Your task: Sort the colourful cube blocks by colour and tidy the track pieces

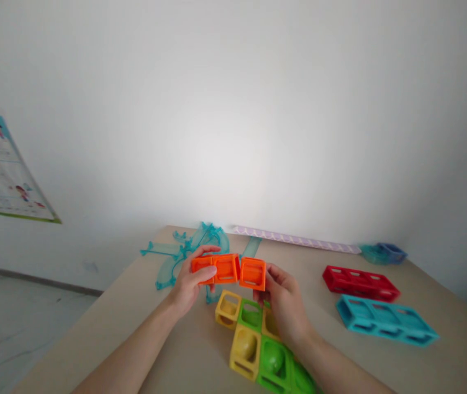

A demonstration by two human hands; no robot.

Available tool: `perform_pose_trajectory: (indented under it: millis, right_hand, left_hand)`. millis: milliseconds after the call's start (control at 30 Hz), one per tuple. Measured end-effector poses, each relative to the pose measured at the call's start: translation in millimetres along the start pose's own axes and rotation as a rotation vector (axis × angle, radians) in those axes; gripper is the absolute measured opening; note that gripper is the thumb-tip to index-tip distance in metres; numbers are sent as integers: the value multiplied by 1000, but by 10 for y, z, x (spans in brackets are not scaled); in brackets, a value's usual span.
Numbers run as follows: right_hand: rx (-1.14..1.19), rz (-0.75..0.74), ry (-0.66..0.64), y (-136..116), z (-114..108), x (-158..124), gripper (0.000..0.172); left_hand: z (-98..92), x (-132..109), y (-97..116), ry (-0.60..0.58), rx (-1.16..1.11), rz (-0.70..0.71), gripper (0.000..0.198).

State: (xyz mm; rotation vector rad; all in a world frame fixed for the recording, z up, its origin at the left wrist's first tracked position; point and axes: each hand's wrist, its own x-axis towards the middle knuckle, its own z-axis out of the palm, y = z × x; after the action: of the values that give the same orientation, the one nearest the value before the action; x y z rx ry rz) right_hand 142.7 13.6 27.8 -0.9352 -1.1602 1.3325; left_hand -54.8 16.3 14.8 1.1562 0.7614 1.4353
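Note:
My left hand (192,279) grips a pair of joined orange cube blocks (225,268) with open window-like sides, the thumb lying across the front. In my right hand (280,295) is a single orange cube block (252,273), pinched at its right side. The two orange pieces are held up close together, with a narrow gap between them. Below them on the table stand joined yellow cube blocks (245,350) and green cube blocks (273,361). My right hand and forearm hide part of this group.
Translucent teal track pieces (171,249) lie at the back left of the table (135,317). A purple patterned strip (295,238) runs along the wall. To the right are a red block row (360,283), a blue block row (387,319) and dark blue pieces (392,253).

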Motion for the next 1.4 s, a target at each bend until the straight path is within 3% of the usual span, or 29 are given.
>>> perform_pose_trajectory:
  millis: [100, 333, 433, 600, 733, 833, 967, 1133, 1400]
  right_hand:
    - [1, 16, -25, 80, -4, 8, 45]
    - [25, -8, -34, 88, -7, -3, 41]
    - [-14, -134, -19, 93, -34, -55, 47]
    - [-302, -343, -125, 88, -23, -134, 53]
    - [-222, -254, -71, 72, 31, -98, 35]
    - [-119, -180, -66, 85, 34, -63, 39]
    - [-157, -200, -87, 104, 8, -62, 38]
    - [-220, -223, -117, 79, 9, -92, 48]
    - [-264, -229, -144, 23, 27, -148, 39]
  left_hand:
    - [-15, -5, 12, -67, 35, -7, 41]
    - [-8, -9, 31, -56, 87, -20, 45]
    - [13, -12, 67, -46, 21, -85, 46]
    - [24, -19, 113, -91, -120, -286, 49]
    - [19, -18, 95, -96, -149, -187, 59]
    - [7, 7, 58, -36, -50, -93, 57]
    - [-17, 38, 32, 14, 45, -15, 51]
    - [4, 8, 65, 31, 12, 48, 72]
    - [-53, -22, 15, -11, 65, 49, 54]
